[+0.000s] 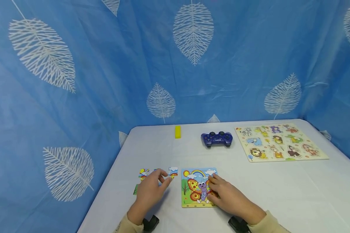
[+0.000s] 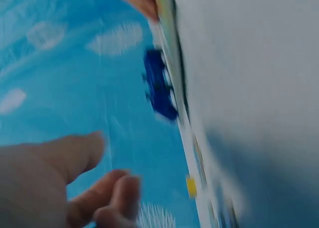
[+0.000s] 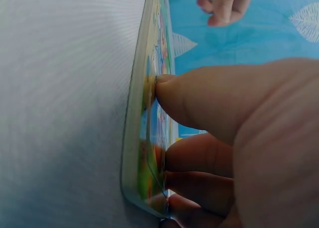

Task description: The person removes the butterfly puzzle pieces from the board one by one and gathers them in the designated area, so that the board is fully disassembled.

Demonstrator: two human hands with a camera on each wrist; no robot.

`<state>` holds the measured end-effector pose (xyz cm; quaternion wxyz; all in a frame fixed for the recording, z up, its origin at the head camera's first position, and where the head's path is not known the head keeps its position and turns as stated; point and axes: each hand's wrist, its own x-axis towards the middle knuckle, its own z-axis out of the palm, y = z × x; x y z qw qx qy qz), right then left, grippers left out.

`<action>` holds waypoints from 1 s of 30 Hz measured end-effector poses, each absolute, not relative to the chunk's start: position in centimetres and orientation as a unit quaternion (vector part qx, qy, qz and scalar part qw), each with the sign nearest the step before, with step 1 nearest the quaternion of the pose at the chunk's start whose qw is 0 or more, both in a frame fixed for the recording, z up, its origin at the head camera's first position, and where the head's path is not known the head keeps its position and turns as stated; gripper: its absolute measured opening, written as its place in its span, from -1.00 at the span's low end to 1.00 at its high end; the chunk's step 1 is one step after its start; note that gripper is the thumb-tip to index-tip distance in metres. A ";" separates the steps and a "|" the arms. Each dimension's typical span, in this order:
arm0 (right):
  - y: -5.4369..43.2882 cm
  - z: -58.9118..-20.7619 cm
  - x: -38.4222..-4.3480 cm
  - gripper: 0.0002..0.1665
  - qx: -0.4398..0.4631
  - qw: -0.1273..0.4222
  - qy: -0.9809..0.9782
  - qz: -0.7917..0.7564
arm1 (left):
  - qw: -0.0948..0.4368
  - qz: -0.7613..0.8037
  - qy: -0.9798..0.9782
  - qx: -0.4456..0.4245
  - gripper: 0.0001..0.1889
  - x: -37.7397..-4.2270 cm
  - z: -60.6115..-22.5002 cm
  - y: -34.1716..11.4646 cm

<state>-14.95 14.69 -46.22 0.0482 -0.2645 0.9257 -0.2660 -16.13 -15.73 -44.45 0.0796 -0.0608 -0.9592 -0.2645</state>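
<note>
A square butterfly puzzle board [image 1: 192, 194] lies flat in front of me, its picture of a butterfly, sun and rainbow facing up. My right hand [image 1: 226, 194] rests over its right side; in the right wrist view the thumb [image 3: 187, 96] and fingertips press on the picture surface close to the board's edge [image 3: 130, 163]. My left hand [image 1: 150, 189] hovers left of the board, and in the left wrist view its thumb [image 2: 75, 153] and bent fingers stand apart with nothing between them. Beneath and around it lie loose puzzle pieces [image 1: 173, 171], partly hidden by that hand.
Toward the back of the white table stand a yellow block [image 1: 178, 132] and a blue game controller [image 1: 217, 139]. A large animal puzzle board [image 1: 283, 142] lies at the back right. Blue leaf-patterned cloth [image 1: 236, 81] hangs behind the table and along its sides.
</note>
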 end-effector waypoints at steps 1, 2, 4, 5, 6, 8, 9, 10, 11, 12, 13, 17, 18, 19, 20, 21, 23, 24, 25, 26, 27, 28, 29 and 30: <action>14.7 -46.2 -14.9 -0.39 -0.264 0.048 0.926 -0.267 | 0.062 -0.269 -0.958 -0.073 -0.64 -16.1 -44.4 -15.2; 14.7 -46.3 -15.0 -0.39 -0.263 0.048 0.925 -0.269 | 0.042 -0.271 -0.958 -0.083 -0.62 -16.0 -44.4 -14.6; 14.7 -46.3 -15.0 -0.39 -0.263 0.048 0.925 -0.271 | 0.005 -0.277 -0.956 -0.101 -0.59 -15.9 -44.2 -13.5; 14.7 -46.4 -15.0 -0.40 -0.264 0.047 0.925 -0.271 | -0.011 -0.280 -0.954 -0.110 -0.58 -15.9 -44.1 -13.0; 14.7 -46.4 -15.0 -0.40 -0.263 0.045 0.925 -0.271 | -0.023 -0.283 -0.951 -0.121 -0.58 -15.9 -43.9 -12.4; 14.7 -46.5 -15.0 -0.41 -0.263 0.042 0.925 -0.271 | -0.045 -0.284 -0.947 -0.144 -0.61 -15.9 -43.5 -11.4; 14.7 -46.5 -15.0 -0.41 -0.263 0.040 0.925 -0.272 | -0.052 -0.284 -0.945 -0.155 -0.64 -16.0 -43.3 -10.9; 14.6 -46.6 -15.1 -0.42 -0.262 0.037 0.926 -0.271 | -0.058 -0.283 -0.943 -0.164 -0.65 -16.0 -43.1 -10.4; 14.6 -46.6 -15.0 -0.42 -0.261 0.035 0.926 -0.270 | -0.062 -0.281 -0.942 -0.173 -0.67 -16.1 -43.0 -10.0; 14.6 -46.6 -15.0 -0.43 -0.261 0.030 0.927 -0.269 | -0.066 -0.282 -0.940 -0.180 -0.69 -16.2 -42.9 -9.5; 14.6 -46.6 -15.0 -0.43 -0.259 0.027 0.927 -0.268 | -0.069 -0.282 -0.939 -0.185 -0.69 -16.3 -42.8 -9.2; 14.7 -46.7 -15.0 -0.46 -0.253 0.009 0.932 -0.261 | -0.069 -0.284 -0.936 -0.199 -0.72 -16.8 -43.1 -7.6; 14.7 -46.7 -15.0 -0.48 -0.253 0.005 0.932 -0.258 | -0.069 -0.285 -0.935 -0.201 -0.72 -17.0 -43.3 -7.2; 14.8 -46.7 -15.0 -0.50 -0.253 0.004 0.933 -0.256 | -0.068 -0.284 -0.934 -0.204 -0.72 -17.1 -43.4 -6.9; 14.9 -46.7 -15.0 -0.52 -0.254 0.003 0.933 -0.255 | -0.069 -0.286 -0.933 -0.206 -0.72 -17.2 -43.6 -6.5; 14.9 -46.7 -15.0 -0.53 -0.257 0.003 0.932 -0.254 | -0.067 -0.283 -0.933 -0.210 -0.71 -17.4 -43.8 -6.2; 15.1 -46.7 -15.1 -0.54 -0.261 0.006 0.931 -0.256 | -0.065 -0.279 -0.935 -0.211 -0.69 -17.7 -44.2 -5.6; 15.1 -46.7 -15.2 -0.53 -0.263 0.009 0.929 -0.259 | -0.063 -0.276 -0.935 -0.212 -0.68 -17.9 -44.4 -5.3; 15.2 -46.7 -15.2 -0.52 -0.266 0.011 0.928 -0.262 | -0.064 -0.274 -0.936 -0.211 -0.68 -18.0 -44.6 -5.1; 15.2 -46.7 -15.3 -0.51 -0.269 0.011 0.926 -0.264 | -0.063 -0.270 -0.937 -0.210 -0.69 -18.1 -44.8 -5.0; 15.3 -46.7 -15.3 -0.50 -0.272 0.013 0.924 -0.268 | -0.062 -0.265 -0.939 -0.210 -0.70 -18.2 -45.1 -4.9; 15.3 -46.8 -15.4 -0.50 -0.273 0.013 0.923 -0.271 | -0.062 -0.263 -0.940 -0.209 -0.72 -18.3 -45.3 -4.9; 15.3 -46.8 -15.4 -0.49 -0.275 0.011 0.922 -0.272 | -0.063 -0.260 -0.941 -0.210 -0.74 -18.4 -45.5 -4.9; 15.4 -46.8 -15.5 -0.49 -0.278 0.009 0.921 -0.272 | -0.064 -0.257 -0.941 -0.211 -0.75 -18.4 -45.6 -4.9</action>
